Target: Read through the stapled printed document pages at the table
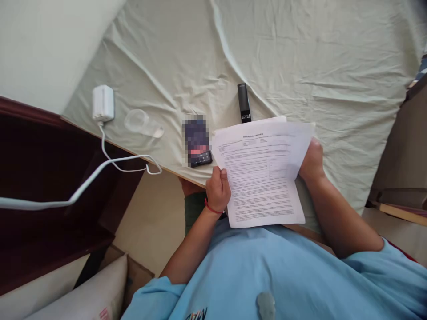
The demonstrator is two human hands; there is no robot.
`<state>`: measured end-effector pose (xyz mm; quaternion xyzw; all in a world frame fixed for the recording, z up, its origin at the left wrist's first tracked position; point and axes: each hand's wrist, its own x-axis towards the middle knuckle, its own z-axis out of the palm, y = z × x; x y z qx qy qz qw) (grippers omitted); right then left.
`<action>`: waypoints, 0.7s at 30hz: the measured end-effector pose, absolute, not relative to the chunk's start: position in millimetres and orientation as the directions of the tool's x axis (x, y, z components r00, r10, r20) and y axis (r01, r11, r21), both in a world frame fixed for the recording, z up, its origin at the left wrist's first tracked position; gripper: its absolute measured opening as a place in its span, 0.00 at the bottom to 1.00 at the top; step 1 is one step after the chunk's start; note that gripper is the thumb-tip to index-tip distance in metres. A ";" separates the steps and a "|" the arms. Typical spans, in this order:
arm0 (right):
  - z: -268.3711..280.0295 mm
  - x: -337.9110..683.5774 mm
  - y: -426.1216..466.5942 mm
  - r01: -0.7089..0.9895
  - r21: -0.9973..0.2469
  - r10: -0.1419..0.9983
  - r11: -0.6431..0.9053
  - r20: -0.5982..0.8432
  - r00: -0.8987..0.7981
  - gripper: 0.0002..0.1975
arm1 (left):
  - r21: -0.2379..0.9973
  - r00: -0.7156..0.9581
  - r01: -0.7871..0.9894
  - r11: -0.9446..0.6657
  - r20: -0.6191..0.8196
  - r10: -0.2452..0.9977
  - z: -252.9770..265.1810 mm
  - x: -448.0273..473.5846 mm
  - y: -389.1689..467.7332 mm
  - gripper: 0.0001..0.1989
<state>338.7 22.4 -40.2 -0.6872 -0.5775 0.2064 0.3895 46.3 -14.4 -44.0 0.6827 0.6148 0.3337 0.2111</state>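
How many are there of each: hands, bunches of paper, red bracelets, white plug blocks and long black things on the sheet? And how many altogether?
Hands (left hand, right hand): 2
Bunch of papers: 1
Red bracelet: 1
White plug block: 1
Long black thing: 1
Total: 6

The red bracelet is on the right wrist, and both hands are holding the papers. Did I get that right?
Not quite: the head view shows the red bracelet on the left wrist. The left hand and right hand do both hold the papers.
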 end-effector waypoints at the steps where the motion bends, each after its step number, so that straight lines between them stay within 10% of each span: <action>1: -37.6 337.9 22.4 0.633 -0.773 0.946 -0.051 0.166 0.280 0.09 | 0.701 0.021 0.696 -0.154 0.196 0.980 -44.2 46.6 -14.9 0.25; 9: -38.3 329.5 17.5 0.249 -0.969 0.919 -0.002 0.096 0.383 0.08 | 0.664 0.035 0.721 -0.200 0.254 0.967 -45.1 49.7 -12.2 0.26; 21: -45.0 330.3 15.2 0.317 -0.945 0.865 0.080 0.224 0.449 0.06 | 0.622 0.020 0.766 -0.159 0.225 0.974 -46.9 51.8 -10.4 0.30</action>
